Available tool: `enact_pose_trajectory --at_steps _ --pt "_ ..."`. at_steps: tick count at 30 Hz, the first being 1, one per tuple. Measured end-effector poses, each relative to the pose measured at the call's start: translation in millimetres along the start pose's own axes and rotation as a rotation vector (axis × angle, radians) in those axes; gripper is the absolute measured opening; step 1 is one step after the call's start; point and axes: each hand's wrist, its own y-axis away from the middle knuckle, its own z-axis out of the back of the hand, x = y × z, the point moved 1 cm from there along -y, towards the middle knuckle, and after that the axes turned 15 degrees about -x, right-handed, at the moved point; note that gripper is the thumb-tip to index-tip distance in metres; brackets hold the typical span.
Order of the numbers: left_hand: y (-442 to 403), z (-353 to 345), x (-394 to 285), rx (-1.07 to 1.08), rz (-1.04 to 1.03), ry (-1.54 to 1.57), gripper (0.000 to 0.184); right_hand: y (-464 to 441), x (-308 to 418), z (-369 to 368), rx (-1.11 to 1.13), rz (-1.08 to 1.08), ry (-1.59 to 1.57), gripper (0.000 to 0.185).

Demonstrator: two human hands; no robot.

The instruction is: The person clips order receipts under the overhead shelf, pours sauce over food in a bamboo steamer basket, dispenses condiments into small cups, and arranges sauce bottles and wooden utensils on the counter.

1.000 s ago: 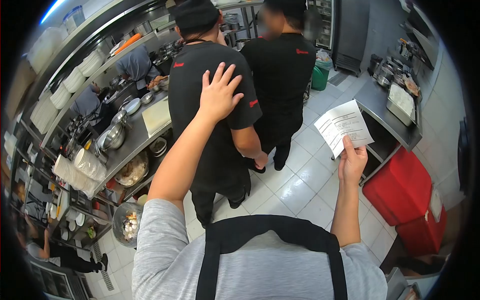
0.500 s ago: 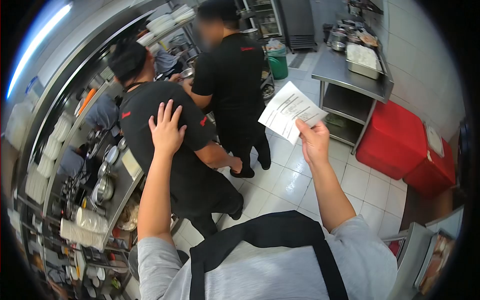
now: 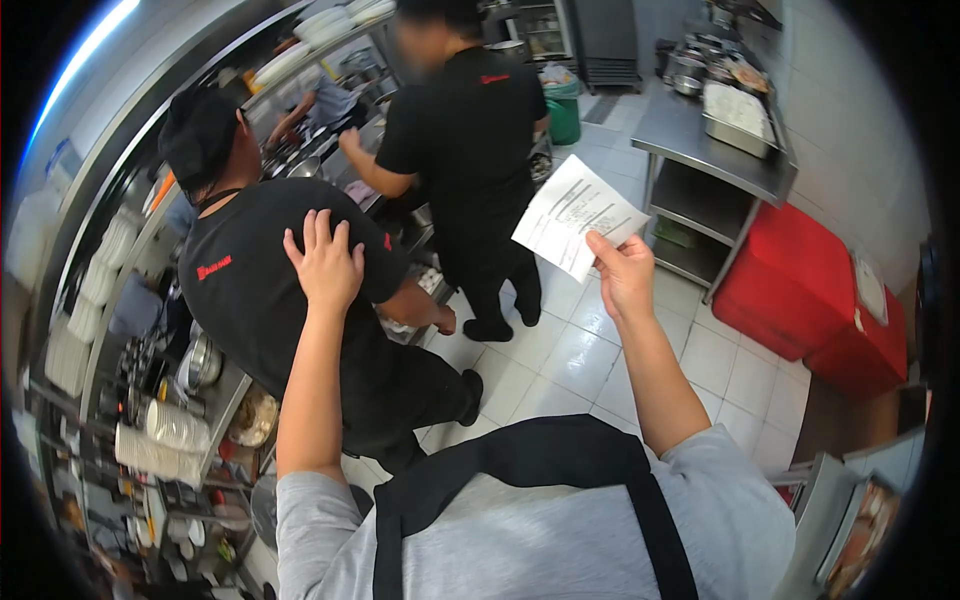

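Note:
My left hand (image 3: 328, 262) lies with fingers spread on the back of a co-worker (image 3: 270, 265) in a black shirt and cap. A printed paper slip (image 3: 572, 212), like a receipt, is pinched by its lower right corner in my right hand (image 3: 625, 275). The slip is held up over the tiled floor, its printed side facing me. Beyond it, a second co-worker (image 3: 465, 140) in black stands at the counter, one arm reaching over it.
Shelves with stacked plates (image 3: 160, 450) and a steel pot (image 3: 203, 362) line the left. At right stand a steel table (image 3: 700, 150) with a filled tray (image 3: 738, 125) and red bins (image 3: 775, 275). A green bin (image 3: 563, 112) stands at the back.
The nearer co-worker has shifted left, with my left hand still on their back. The farther co-worker's arm now reaches out over the counter. My right hand keeps the slip almost in place.

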Motion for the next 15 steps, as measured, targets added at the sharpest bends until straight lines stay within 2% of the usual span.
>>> enact_pose_trajectory --at_steps 4,8,15 --pt "18 18 24 -0.035 0.081 -0.058 0.031 -10 -27 -21 0.047 -0.103 0.012 0.023" --pt "50 49 60 -0.031 0.159 -0.090 0.028 -8 -72 -88 0.155 -0.200 -0.049 0.020" --pt "94 76 103 -0.019 0.242 -0.254 0.028 -16 -147 -270 0.462 -0.327 -0.236 0.029"
